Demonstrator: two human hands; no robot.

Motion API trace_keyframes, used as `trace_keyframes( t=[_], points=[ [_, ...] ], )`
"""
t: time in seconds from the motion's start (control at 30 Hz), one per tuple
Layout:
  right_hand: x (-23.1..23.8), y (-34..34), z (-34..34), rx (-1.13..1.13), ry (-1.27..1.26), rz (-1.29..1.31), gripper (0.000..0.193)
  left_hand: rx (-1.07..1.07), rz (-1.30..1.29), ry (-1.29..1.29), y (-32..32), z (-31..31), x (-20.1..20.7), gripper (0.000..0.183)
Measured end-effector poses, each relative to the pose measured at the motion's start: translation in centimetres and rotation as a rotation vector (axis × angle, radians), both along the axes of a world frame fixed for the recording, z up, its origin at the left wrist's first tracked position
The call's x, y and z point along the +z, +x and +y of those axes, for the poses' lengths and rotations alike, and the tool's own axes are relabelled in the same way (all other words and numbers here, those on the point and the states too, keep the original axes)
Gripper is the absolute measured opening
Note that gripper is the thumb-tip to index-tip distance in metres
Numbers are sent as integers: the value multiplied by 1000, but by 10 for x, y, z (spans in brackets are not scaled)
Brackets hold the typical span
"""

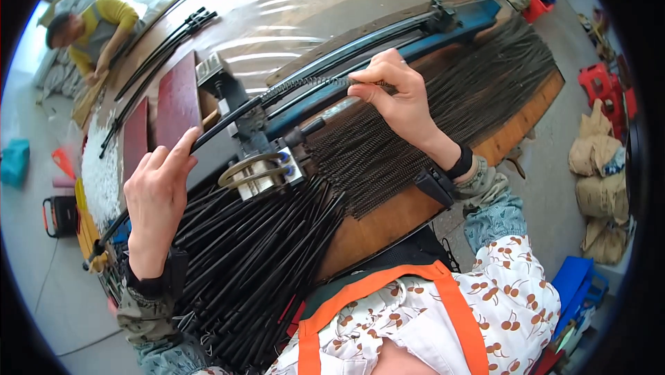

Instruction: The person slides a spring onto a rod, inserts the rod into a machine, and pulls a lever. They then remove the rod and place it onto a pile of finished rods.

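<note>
My left hand (158, 202) is closed around a long black tube (225, 123), which slants up to the right across a bench fixture. Between thumb and fingers, my right hand (396, 94) pinches a long dark coil spring (305, 84). The spring's other end meets the tube's upper end; whether it sits inside cannot be made out. Under both hands stands the metal fixture (267, 170) with a blue rail (457, 32) running off to the far right. Many loose springs (395, 153) lie below my right hand. A heap of black tubes (256, 257) is in front of me.
The wooden table edge (388, 233) curves close to my body. Dark red boards (178, 101) and several black rods (163, 49) lie at the far left. Across the table a person in yellow (104, 28) sits working. Red crates (603, 94) and brown sacks (596, 174) stand on the right.
</note>
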State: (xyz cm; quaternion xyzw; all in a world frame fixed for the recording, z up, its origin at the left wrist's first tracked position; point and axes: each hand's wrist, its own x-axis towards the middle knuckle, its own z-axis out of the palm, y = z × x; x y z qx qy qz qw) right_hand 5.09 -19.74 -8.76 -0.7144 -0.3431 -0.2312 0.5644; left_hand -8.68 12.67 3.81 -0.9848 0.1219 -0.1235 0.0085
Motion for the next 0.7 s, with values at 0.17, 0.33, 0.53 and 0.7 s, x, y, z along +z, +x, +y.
trace_keyframes(
  t=[0.17,0.33,0.53,0.7],
  points=[
    [11,-12,20,272,-68,379,26,49,45,-116,-19,17,0,41],
    [3,-14,23,114,-132,-68,16,28,67,66,-35,13,4,39],
    [-7,-21,41,56,-130,-465,43,-113,89,-18,-28,-19,-7,49],
    [-18,-13,22,-58,-198,-434,37,-106,23,30,-25,-5,-11,63]
  ],
)
